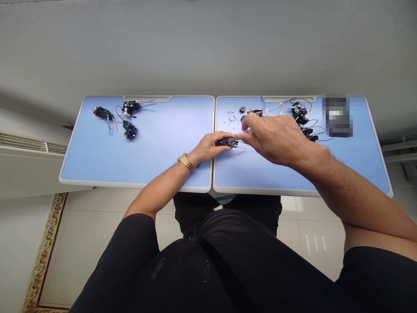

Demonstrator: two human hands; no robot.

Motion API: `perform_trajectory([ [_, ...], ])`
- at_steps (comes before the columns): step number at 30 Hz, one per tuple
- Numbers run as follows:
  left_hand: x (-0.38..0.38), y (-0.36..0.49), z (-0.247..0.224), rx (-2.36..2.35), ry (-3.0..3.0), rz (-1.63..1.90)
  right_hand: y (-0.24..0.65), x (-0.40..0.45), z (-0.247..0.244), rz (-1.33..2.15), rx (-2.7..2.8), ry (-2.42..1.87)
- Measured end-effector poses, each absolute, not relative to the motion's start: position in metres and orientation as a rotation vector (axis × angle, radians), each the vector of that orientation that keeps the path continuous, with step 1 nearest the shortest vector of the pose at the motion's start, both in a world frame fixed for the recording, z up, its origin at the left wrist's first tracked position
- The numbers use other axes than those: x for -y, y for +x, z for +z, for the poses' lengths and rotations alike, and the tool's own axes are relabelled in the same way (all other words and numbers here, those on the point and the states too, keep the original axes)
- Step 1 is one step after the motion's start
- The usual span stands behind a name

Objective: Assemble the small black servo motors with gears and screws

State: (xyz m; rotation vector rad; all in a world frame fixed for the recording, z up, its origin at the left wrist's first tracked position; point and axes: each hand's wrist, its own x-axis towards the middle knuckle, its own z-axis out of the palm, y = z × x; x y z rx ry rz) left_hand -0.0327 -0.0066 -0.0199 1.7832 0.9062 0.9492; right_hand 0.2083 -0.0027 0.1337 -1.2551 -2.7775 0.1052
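My left hand [211,147] is wrapped around a small black motor-like unit [232,141] with a round end that faces up. Thin blue and orange tubes stick out from its right side. My right hand [272,138] reaches over from the right, its thumb touching or very near the unit's edge and its fingers curled in. Whatever lies between those fingertips is too small or too hidden to make out. Just beyond them are several tiny dark screws [232,118] and a round black part [243,109]. Another round part is partly covered by my right fingers.
Several black units with wires and tubes lie at the left [130,108] and the right [299,114] of the two joined blue tables [169,143]. A blurred dark object [339,119] rests at the far right. A wall [208,48] stands behind.
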Motion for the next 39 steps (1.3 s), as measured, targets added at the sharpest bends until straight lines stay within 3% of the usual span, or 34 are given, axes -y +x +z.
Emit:
perform_trajectory([
  [8, 0.007, -0.033, -0.018, -0.877, 1.720, 0.964, 0.213, 0.002, 0.140, 0.322, 2.730, -1.150],
  [13, 0.007, -0.033, -0.018, -0.868, 1.694, 0.961, 0.212, 0.001, 0.135, 0.181, 2.722, -1.336],
  [19, 0.007, -0.032, -0.018, -0.849, 1.659, 0.975, 0.217, 0.001, 0.139, 0.387, 2.687, -1.098],
  [23, 0.007, -0.032, -0.018, -0.856, 1.662, 0.970, 0.217, 0.002, 0.138, 0.250, 2.717, -1.294],
  [28, 0.007, -0.032, -0.018, -0.864, 1.664, 0.971, 0.219, 0.001, 0.136, 0.335, 2.718, -1.094],
  [34, 0.007, -0.032, -0.017, -0.862, 1.678, 0.964, 0.215, 0.002, 0.137, 0.245, 2.711, -1.290],
  [39, 0.007, -0.032, -0.018, -0.862, 1.681, 0.963, 0.216, 0.003, 0.137, 0.356, 2.682, -1.095],
])
